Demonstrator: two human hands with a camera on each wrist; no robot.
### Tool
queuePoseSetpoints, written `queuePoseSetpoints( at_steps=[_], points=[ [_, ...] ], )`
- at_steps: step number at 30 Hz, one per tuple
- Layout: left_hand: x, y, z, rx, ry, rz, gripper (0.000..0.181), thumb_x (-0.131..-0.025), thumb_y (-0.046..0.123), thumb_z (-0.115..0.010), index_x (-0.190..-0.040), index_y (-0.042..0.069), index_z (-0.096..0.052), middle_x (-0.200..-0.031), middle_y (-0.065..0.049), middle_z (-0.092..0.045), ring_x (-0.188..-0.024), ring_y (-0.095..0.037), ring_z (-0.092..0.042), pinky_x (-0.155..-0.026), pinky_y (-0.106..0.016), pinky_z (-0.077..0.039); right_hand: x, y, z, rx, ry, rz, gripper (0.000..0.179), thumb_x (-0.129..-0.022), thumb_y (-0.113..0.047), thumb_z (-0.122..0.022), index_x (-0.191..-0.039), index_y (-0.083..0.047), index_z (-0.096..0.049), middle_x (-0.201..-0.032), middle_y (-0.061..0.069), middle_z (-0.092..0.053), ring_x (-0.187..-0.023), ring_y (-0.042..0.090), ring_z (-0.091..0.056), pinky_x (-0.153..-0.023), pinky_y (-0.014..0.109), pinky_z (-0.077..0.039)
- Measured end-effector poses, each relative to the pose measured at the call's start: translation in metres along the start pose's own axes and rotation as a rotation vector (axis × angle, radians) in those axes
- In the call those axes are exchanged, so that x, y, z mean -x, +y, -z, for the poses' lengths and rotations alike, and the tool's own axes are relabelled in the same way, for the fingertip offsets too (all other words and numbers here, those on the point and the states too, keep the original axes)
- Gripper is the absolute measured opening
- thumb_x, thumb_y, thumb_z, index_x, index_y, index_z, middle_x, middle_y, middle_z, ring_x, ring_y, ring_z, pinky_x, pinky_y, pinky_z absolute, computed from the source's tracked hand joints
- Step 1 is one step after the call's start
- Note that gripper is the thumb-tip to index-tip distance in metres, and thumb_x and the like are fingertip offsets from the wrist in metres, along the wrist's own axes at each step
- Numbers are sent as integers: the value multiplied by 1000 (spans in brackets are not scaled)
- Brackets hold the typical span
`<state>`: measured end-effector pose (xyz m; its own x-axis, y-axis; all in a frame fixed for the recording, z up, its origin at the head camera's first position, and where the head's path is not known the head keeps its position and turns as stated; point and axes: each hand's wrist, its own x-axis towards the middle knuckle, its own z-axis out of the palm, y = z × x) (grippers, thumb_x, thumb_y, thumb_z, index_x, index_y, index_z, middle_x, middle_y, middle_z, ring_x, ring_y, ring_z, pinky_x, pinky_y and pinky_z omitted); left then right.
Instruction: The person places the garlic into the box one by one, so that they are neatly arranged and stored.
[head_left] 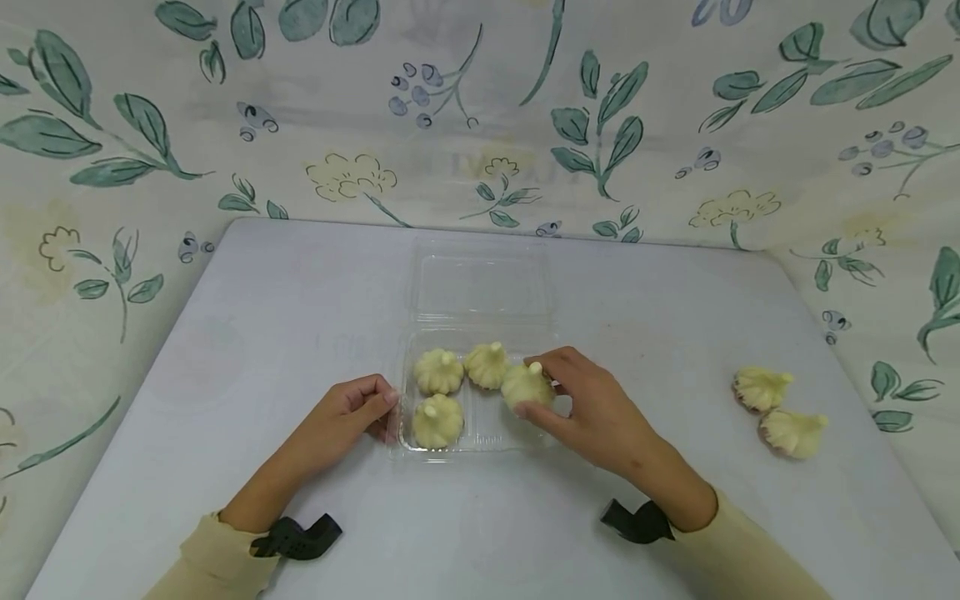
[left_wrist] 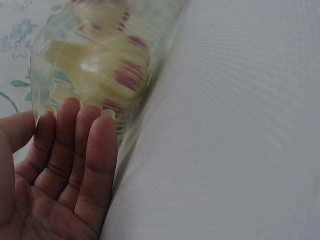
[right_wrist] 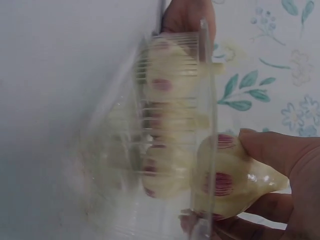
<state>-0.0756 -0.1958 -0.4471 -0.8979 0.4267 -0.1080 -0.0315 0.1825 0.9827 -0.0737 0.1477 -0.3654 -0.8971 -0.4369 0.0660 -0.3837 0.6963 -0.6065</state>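
A clear plastic clamshell container lies with its lid folded back. Three garlic bulbs sit inside, two along the left wall and one at the back middle. My left hand pinches the container's left rim; in the left wrist view, fingertips press against its wall. Between thumb and fingers, my right hand holds another garlic bulb over the container's right part, stem up. The right wrist view shows this bulb at the rim, its pale skin marked with purple patches.
Two more garlic bulbs lie side by side at the right of the white table. The transparent lid reaches toward the table's back edge. A leaf-patterned cloth hangs behind. Black straps circle both wrists.
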Motion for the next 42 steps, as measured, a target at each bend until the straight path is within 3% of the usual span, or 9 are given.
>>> queuePoseSetpoints(
  at_steps=[9, 24, 31, 42],
  points=[
    [-1, -1, 1, -3, -3, -3, 24, -111, 16, -54, -95, -2, -60, -86, -13, -63, -77, -20, -67, -71, -34, -61, -6, 0, -15, -13, -45, 2, 48, -91, -30, -84, -130, -10, -66, -126, 1, -64, -103, 15, -65, -88, 38, -60],
    [0, 0, 0, -1, 2, 7, 24, -110, 16, -55, -95, -1, -60, -85, -12, -62, -77, -20, -67, -72, -34, -61, -10, -1, -32, 41, -92, 30, 50, -92, -33, -83, -133, -10, -64, -121, -1, -65, -97, 12, -63, -82, 32, -57],
    [-1, -1, 1, -4, 4, 8, 24, -110, 16, -55, -95, -1, -61, -85, -11, -62, -77, -20, -66, -71, -33, -61, -11, -4, -34, 27, -135, -25, 53, -93, -35, -82, -134, -7, -62, -124, 1, -66, -101, 15, -65, -84, 34, -58],
    [0, 2, 0, 1, 1, 11, 24, -110, 16, -55, -95, -2, -61, -85, -12, -63, -77, -20, -66, -72, -34, -61, -15, -9, -37, 4, -183, -107, 50, -90, -37, -85, -126, -9, -64, -107, -3, -67, -92, 11, -64, -74, 30, -56]
  ],
)
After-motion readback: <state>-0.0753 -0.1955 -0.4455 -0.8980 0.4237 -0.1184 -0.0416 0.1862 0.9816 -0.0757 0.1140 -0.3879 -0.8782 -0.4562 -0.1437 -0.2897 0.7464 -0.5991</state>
